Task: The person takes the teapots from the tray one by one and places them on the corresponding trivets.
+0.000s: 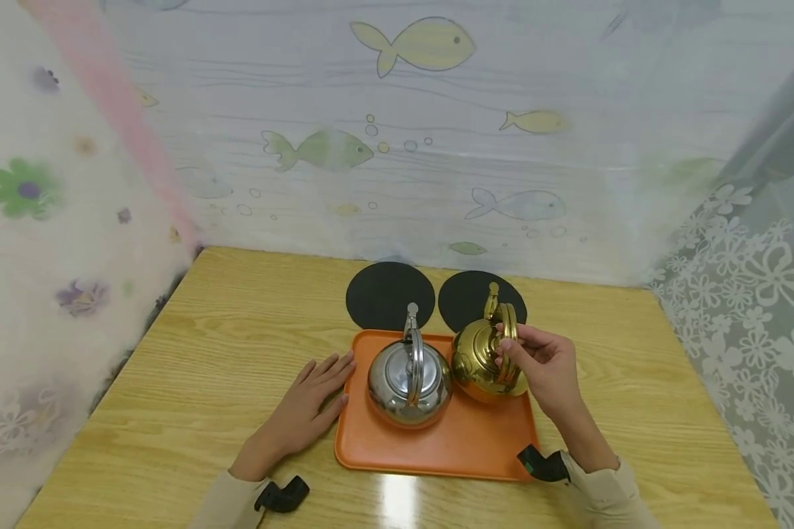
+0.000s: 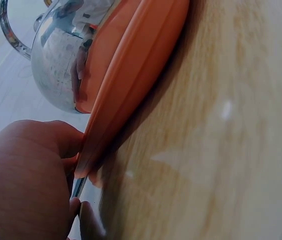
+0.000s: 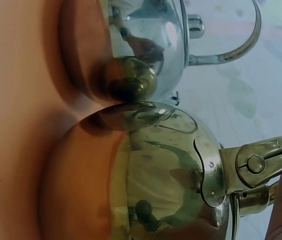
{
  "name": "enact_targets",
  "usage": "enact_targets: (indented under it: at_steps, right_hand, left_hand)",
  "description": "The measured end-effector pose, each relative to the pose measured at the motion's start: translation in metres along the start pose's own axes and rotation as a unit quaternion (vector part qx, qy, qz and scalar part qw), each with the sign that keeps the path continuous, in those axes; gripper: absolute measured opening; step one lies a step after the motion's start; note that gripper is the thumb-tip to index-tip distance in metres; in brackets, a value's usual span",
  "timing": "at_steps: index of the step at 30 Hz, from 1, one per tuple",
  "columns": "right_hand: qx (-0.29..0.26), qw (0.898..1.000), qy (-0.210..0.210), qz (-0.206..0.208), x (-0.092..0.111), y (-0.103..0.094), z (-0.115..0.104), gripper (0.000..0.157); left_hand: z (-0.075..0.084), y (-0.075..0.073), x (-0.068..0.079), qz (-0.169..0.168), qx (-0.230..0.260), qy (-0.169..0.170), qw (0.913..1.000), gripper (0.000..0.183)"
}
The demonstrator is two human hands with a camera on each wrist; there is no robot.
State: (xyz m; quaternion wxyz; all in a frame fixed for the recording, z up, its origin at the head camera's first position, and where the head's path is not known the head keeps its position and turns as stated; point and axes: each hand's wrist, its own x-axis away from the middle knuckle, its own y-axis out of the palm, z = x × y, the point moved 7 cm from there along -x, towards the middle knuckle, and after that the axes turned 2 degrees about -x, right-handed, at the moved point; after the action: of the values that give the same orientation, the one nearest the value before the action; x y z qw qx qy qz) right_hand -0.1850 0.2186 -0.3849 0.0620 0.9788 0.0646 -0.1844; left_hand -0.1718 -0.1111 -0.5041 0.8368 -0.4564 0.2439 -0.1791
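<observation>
An orange tray (image 1: 430, 452) bears a shiny silver kettle (image 1: 387, 400) at its left and a gold kettle (image 1: 470, 375) at its right rear. Both kettles have arched handles standing up and spouts toward the back. My right hand (image 1: 552, 371) pinches the gold kettle's handle (image 1: 509, 334) between thumb and fingers. Along the tray's left edge lies my left hand (image 1: 307, 408), fingers stretched out and touching the rim. In the left wrist view this hand (image 2: 26, 170) meets the tray wall (image 2: 136, 70). The gold kettle (image 3: 156, 175) sits close against the silver kettle (image 3: 151, 30).
Two black round mats lie behind the tray, the left mat (image 1: 390, 294) and the right mat (image 1: 466, 294), on the wood-grain table (image 1: 238, 316). Fish-patterned cloth (image 1: 410, 184) hangs behind the table, with a flowered cloth (image 1: 73, 242) at left and lace (image 1: 761, 353) at right.
</observation>
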Motion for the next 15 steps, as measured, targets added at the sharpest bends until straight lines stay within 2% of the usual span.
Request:
enact_targets:
  at_steps: [6, 15]
  right_hand:
    - [0.019, 1.0, 0.007, -0.002, -0.0036, -0.0027, -0.0003, 0.029]
    - [0.004, 1.0, -0.016, 0.009, -0.0085, -0.0064, -0.0018, 0.025]
  left_hand:
    - [0.0017, -0.0024, 0.0005, -0.004, 0.003, -0.005, 1.0, 0.051]
    - [0.002, -0.0017, -0.0007, -0.005, -0.005, 0.001, 1.0, 0.051]
